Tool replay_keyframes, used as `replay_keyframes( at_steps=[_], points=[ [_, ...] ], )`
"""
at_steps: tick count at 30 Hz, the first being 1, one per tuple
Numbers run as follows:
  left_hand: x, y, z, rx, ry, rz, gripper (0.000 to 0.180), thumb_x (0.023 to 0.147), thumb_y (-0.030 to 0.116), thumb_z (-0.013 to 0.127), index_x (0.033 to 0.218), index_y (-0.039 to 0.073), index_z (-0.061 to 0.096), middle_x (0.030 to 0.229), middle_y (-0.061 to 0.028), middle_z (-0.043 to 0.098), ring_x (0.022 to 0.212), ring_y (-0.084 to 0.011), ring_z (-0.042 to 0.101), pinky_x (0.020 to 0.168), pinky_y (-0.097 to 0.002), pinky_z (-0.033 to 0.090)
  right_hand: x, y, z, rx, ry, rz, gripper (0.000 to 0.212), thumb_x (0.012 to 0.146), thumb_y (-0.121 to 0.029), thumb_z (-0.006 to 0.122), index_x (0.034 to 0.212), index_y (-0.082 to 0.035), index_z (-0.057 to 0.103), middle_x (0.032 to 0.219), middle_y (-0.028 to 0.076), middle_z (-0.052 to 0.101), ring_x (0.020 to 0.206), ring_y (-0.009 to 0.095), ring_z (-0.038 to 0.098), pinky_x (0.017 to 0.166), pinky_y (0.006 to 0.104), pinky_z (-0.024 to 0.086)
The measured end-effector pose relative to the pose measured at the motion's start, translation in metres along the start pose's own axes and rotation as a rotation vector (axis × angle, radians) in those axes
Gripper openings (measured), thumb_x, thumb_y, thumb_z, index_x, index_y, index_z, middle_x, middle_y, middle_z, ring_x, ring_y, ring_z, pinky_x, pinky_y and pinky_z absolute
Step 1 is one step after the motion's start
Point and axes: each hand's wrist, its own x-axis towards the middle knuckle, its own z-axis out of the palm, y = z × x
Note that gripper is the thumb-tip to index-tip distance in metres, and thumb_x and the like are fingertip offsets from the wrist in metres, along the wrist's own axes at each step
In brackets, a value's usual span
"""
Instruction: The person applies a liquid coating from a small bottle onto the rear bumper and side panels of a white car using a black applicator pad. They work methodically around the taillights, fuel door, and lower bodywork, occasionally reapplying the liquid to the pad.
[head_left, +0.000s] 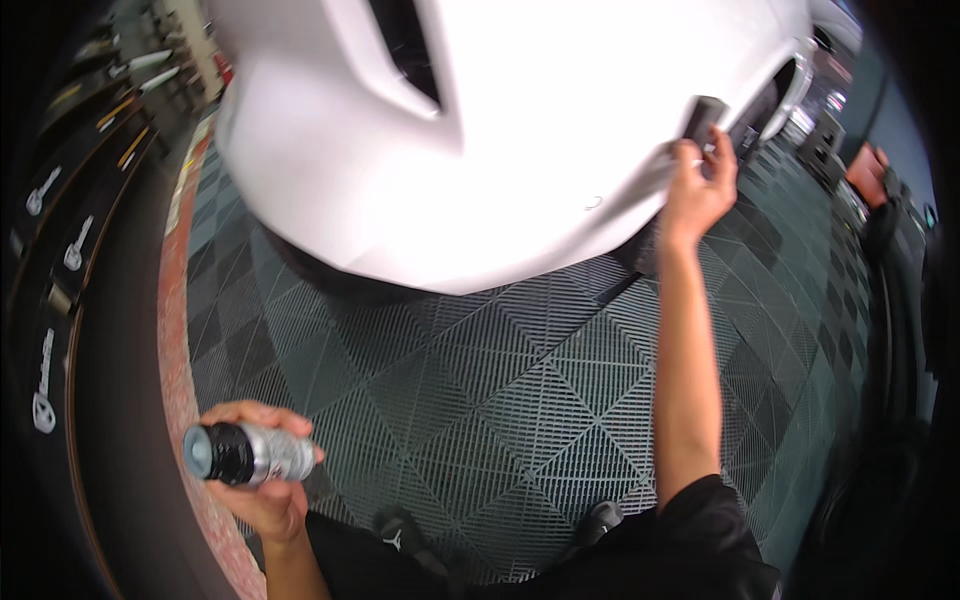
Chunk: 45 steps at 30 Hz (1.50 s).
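Observation:
My left hand [262, 508] is closed around a small bottle [284, 455] with a silvery body and a black collar. The bottle lies tilted on its side, its pale round end pointing left. Out ahead to the right, the fingers of my right hand [694, 200] grip a dark rectangular block [705, 116], which looks like an applicator pad. The block is at the side of a glossy white car [390, 200]; glare and blur hide whether its face touches the paint. A small curved dark mark [593, 203] shows on the panel left of that hand.
Ribbed grey and black interlocking tiles [540, 400] cover the floor, with my shoes [600, 520] on them. Black cabinets [100, 200] line the left, beside a reddish floor strip [180, 330]. A car wheel [770, 105] and grey boxes [823, 145] stand at the far right.

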Motion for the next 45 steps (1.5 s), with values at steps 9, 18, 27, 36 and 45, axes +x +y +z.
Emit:
replay_keyframes(
  at_steps=[9, 18, 27, 36, 45],
  points=[
    [0.001, 0.014, -0.008, -0.141, -0.003, 0.101, 0.07, 0.07, 0.028, 0.085, 0.124, 0.003, 0.048, 0.102, -0.0168, 0.06, 0.082, -0.0285, 0.07, 0.057, -0.0333, 0.065, 0.074, 0.05, 0.001, 0.271, 0.015, 0.457, 0.043, 0.079, -0.008, 0.074, 0.119, 0.001, 0.061, 0.096, 0.004, 0.066, 0.083, 0.01, 0.06, 0.074, 0.023, 0.048],
    [-0.006, 0.021, -0.021, -0.031, 0.008, 0.114, 0.079, 0.073, 0.042, 0.083, 0.129, 0.005, 0.042, 0.103, -0.0119, 0.054, 0.083, -0.0238, 0.064, 0.049, -0.0275, 0.06, -0.02, -0.084, 0.019, 0.273, -0.042, 0.261, 0.046, 0.08, -0.018, 0.077, 0.119, -0.001, 0.061, 0.11, 0.012, 0.059, 0.09, 0.017, 0.063, 0.073, 0.028, 0.054],
    [0.001, 0.015, -0.022, -0.111, -0.042, 0.156, 0.077, 0.071, 0.035, 0.084, 0.127, 0.004, 0.041, 0.102, -0.0153, 0.057, 0.081, -0.028, 0.068, 0.054, -0.0314, 0.063, -0.087, -0.178, 0.045, 0.16, -0.119, -0.194, 0.044, 0.07, -0.022, 0.08, 0.111, -0.012, 0.066, 0.108, 0.007, 0.054, 0.092, 0.019, 0.056, 0.079, 0.0333, 0.047],
    [0.0, 0.002, -0.002, 0.003, 0.049, 0.019, 0.077, 0.074, 0.045, 0.082, 0.124, 0.002, 0.042, 0.102, -0.0118, 0.053, 0.084, -0.0217, 0.064, 0.051, -0.027, 0.061, -0.048, -0.144, 0.043, 0.173, -0.116, -0.514, 0.045, 0.064, -0.013, 0.077, 0.108, -0.01, 0.067, 0.107, 0.013, 0.058, 0.103, 0.027, 0.056, 0.087, 0.0398, 0.047],
    [0.012, -0.024, 0.009, 0.043, 0.052, -0.032, 0.069, 0.076, 0.038, 0.082, 0.121, -0.001, 0.046, 0.103, -0.0143, 0.056, 0.085, -0.0233, 0.064, 0.056, -0.0297, 0.06, 0.061, -0.005, 0.015, 0.087, -0.018, 0.115, 0.039, 0.077, -0.016, 0.069, 0.115, -0.007, 0.068, 0.11, 0.011, 0.061, 0.093, 0.02, 0.061, 0.076, 0.0336, 0.051]
  ],
)
